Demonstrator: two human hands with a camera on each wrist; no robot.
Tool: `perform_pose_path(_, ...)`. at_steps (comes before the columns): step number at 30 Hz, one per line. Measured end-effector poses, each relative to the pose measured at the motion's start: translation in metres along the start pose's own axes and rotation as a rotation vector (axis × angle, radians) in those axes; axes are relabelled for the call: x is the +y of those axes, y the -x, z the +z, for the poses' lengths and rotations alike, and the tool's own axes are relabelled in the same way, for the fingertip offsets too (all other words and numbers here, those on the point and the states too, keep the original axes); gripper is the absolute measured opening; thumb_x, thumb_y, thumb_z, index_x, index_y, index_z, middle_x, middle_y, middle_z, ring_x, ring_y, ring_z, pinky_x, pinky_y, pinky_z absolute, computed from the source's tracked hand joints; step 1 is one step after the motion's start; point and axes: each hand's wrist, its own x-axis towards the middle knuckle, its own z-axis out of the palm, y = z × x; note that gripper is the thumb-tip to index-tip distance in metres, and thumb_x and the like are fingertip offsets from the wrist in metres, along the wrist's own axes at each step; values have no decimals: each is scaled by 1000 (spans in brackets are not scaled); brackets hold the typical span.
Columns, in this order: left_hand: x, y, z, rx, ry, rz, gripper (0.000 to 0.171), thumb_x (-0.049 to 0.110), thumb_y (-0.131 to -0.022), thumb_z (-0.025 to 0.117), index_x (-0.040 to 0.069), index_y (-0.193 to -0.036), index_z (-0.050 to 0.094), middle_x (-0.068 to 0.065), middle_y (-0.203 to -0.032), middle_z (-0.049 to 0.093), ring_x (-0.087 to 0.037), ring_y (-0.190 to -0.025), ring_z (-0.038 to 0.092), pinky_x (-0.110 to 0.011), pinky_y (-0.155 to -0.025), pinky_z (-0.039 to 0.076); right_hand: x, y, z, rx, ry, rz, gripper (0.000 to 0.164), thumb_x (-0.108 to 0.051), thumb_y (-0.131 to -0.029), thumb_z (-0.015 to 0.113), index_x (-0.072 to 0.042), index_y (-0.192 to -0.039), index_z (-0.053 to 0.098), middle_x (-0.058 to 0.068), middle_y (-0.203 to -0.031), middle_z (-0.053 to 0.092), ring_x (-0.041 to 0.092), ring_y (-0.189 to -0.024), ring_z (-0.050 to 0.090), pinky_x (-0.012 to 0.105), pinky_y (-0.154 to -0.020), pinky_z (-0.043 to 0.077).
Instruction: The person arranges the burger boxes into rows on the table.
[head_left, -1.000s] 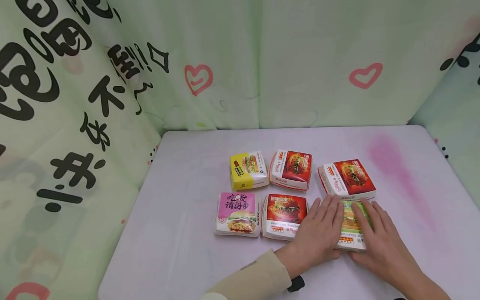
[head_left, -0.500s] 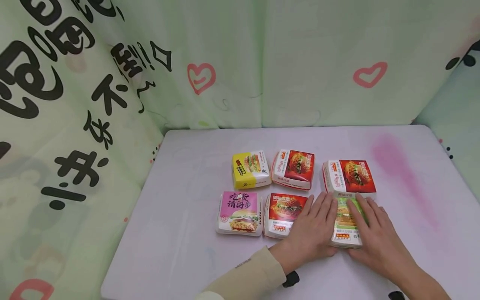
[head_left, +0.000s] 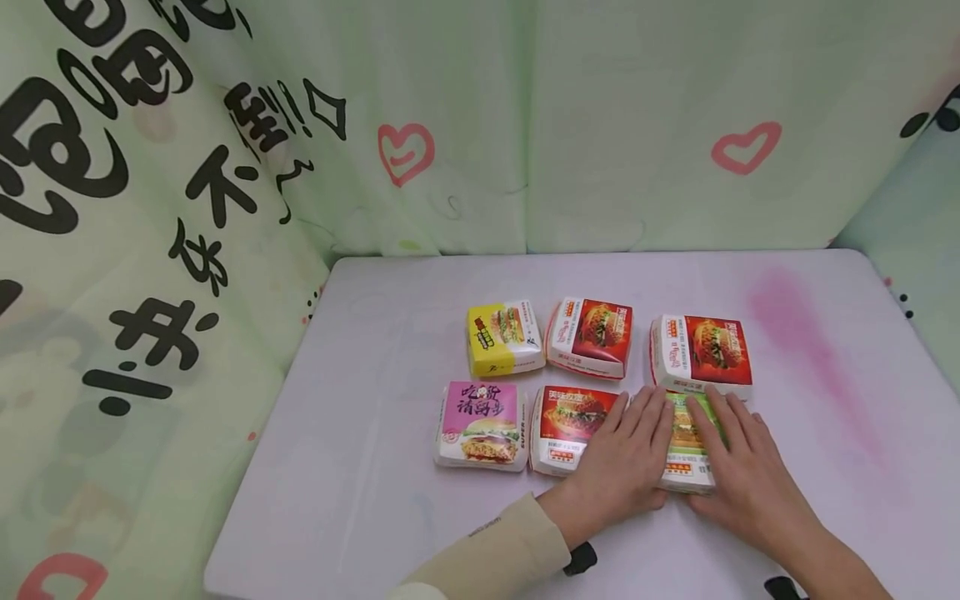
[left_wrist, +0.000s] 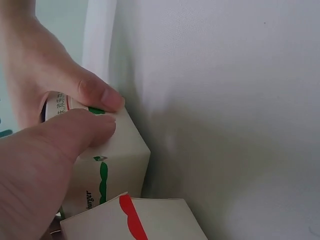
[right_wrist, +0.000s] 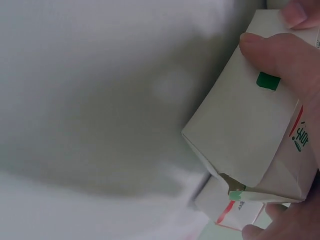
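Both hands hold a green-and-white burger box (head_left: 688,457) on the table in the head view. My left hand (head_left: 621,457) lies along its left side, its fingers partly covering the red burger box (head_left: 566,425) beside it. On the other side is my right hand (head_left: 750,479), fingers reaching over the box's right edge. Both thumbs press the near face: the left thumb (left_wrist: 92,127) shows in the left wrist view, the right thumb (right_wrist: 275,52) in the right wrist view. Directly behind the held box sits another red burger box (head_left: 716,350).
A yellow burger box (head_left: 506,337) and a red-and-white box (head_left: 600,333) form the back row at left. In front of them lies a purple burger box (head_left: 480,425). The white table (head_left: 337,458) backs onto a green printed curtain (head_left: 600,125).
Both hands have slid the green-and-white burger box slightly left. The red box behind it has turned straighter. The head view has shifted a little.
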Motion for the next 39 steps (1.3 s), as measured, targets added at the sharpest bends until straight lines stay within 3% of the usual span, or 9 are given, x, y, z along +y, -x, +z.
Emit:
perform_pose_path(7,1,2,-1,-4,1,20,102,66,-85,62,10,-159,18,-9,-168,12,-23,-156,8,-35,-127,13,-4,-1,2,-47,-2,39,135,-31,-48,96,-4,-156,19,25,-160,18,49,-145,17,53,-125,-8)
perform_pose_path(20,2,5,0,-22,24,37,110,71,-82,62,10,-159,13,-7,-168,10,-22,-156,7,-32,-127,10,-6,1,-5,-164,10,70,142,-44,-48,97,-5,-158,16,22,-162,12,46,-146,11,58,-122,-11)
perform_pose_path(25,-5,6,-5,-49,101,47,112,73,-81,61,13,-160,9,-5,-169,5,-21,-156,2,-33,-127,7,-5,3,-13,-120,-23,4,136,-48,-52,93,-4,-157,18,20,-163,13,43,-147,11,39,-122,-20)
perform_pose_path(30,-15,9,-8,-51,151,54,113,77,-81,57,14,-160,7,-5,-169,2,-22,-156,0,-34,-128,2,-5,2,-21,-73,-88,-35,129,-44,-57,90,-4,-157,20,20,-161,17,43,-142,20,24,-120,-18)
perform_pose_path(36,-31,11,-12,-45,141,5,112,82,-83,45,12,-160,5,-6,-169,1,-23,-156,-5,-36,-128,0,-9,-8,-30,-63,-125,-9,118,-44,-68,83,-7,-159,17,19,-162,15,42,-143,19,24,-121,-16)
perform_pose_path(39,-41,13,-14,-40,164,-33,109,80,-85,45,12,-160,5,-6,-169,-1,-23,-156,-5,-36,-128,2,-12,-16,-33,-61,-151,5,114,-42,-72,81,-9,-159,16,17,-164,13,41,-146,16,30,-124,-13)
